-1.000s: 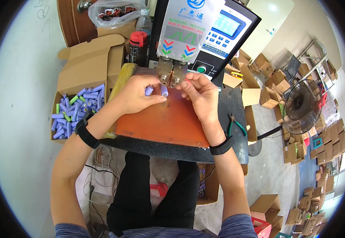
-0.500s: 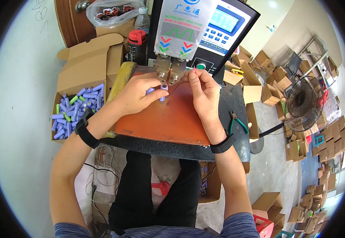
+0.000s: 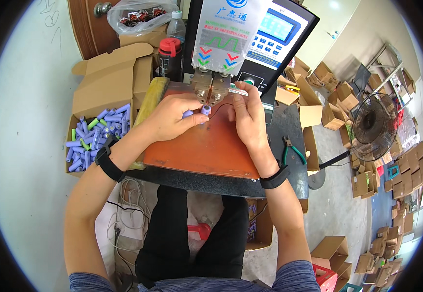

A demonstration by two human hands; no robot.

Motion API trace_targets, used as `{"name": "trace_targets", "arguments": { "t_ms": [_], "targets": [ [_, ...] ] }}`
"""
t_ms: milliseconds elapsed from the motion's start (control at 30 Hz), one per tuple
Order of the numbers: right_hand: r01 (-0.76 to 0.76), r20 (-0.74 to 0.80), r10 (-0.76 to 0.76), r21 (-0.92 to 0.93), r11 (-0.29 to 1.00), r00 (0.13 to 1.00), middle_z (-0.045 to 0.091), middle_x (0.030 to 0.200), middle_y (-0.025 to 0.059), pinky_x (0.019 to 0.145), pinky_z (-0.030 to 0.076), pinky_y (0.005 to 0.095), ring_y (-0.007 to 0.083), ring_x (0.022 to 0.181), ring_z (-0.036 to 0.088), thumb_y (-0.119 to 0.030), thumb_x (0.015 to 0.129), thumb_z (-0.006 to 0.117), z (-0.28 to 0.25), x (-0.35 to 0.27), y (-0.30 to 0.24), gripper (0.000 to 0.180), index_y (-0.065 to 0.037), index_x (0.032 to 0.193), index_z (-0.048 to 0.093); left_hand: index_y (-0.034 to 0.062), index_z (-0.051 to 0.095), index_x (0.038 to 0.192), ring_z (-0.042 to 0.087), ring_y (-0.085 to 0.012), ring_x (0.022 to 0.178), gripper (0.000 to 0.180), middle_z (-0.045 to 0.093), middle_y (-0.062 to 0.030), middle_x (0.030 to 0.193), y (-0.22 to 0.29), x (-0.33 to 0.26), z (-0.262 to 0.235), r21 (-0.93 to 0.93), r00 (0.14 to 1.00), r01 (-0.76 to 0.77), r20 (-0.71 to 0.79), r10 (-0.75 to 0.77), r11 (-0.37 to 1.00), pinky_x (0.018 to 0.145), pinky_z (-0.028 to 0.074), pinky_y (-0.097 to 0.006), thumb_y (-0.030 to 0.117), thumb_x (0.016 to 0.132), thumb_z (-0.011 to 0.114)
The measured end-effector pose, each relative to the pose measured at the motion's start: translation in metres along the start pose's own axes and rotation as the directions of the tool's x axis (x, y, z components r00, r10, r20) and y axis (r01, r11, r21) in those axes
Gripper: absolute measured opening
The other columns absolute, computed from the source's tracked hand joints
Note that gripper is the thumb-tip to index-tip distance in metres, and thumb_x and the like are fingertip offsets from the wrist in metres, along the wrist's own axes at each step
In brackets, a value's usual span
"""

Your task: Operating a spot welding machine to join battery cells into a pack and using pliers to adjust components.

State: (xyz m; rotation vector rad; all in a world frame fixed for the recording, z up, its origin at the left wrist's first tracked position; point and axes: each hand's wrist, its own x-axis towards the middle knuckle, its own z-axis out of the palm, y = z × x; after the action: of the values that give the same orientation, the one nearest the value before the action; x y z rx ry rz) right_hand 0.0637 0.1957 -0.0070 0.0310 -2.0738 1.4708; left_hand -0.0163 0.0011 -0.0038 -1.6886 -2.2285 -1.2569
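My left hand (image 3: pixel 175 117) is closed on a purple cylindrical battery cell (image 3: pixel 205 110), whose upper end sits just below the metal electrodes (image 3: pixel 209 93) of a spot welder (image 3: pixel 226 36). More purple shows between the fingers, perhaps a second cell. To the right, my right hand (image 3: pixel 248 117) pinches a thin wire (image 3: pixel 225 103) that curves toward the cell's end. Close to those fingertips is a small pale strip (image 3: pixel 239 91); whether they grip it too is hard to make out. Both hands are above an orange-brown mat (image 3: pixel 199 148).
An open cardboard box (image 3: pixel 99 92) of purple and green cells stands at the left, beside a yellow wrapped roll (image 3: pixel 152 100). Green-handled cutters (image 3: pixel 293 152) lie at the right. Behind are a red-lidded bottle (image 3: pixel 170 56) and a clear bottle (image 3: pixel 176 25). A fan (image 3: pixel 373 127) stands farther right.
My right hand's fingers have shifted slightly, and the small pale strip now shows by the fingertips. My left hand keeps the cell under the electrodes. The whole view has shifted slightly.
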Motion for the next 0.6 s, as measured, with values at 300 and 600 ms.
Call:
{"name": "trace_targets", "arguments": {
  "t_ms": [300,600],
  "targets": [
    [0.071,0.030,-0.069,-0.049,0.996,0.997,0.066,0.070,0.0022,0.055,0.044,0.0228,0.0043,0.061,0.053,-0.006,0.087,0.063,0.000,-0.007,-0.011,0.007,-0.001,0.088,0.068,0.0019,0.065,0.094,0.058,-0.0327,0.078,0.022,0.061,-0.0148,0.082,0.004,0.001,0.001,-0.099,0.999,-0.016,-0.034,0.012,0.995,0.068,0.045,-0.038,0.023,0.086,0.064],
    [0.148,0.130,-0.145,-0.007,0.989,0.981,0.067,0.076,0.0030,0.060,0.045,0.0201,0.0040,0.069,0.056,-0.002,0.082,0.064,-0.002,-0.010,-0.019,0.004,0.001,0.085,0.066,0.0020,0.065,0.094,0.060,-0.0308,0.077,0.021,0.062,-0.0138,0.080,0.007,0.002,-0.002,-0.050,1.000,-0.010,0.007,0.011,0.999,0.068,0.046,-0.038,0.022,0.087,0.063]
  ]
}}
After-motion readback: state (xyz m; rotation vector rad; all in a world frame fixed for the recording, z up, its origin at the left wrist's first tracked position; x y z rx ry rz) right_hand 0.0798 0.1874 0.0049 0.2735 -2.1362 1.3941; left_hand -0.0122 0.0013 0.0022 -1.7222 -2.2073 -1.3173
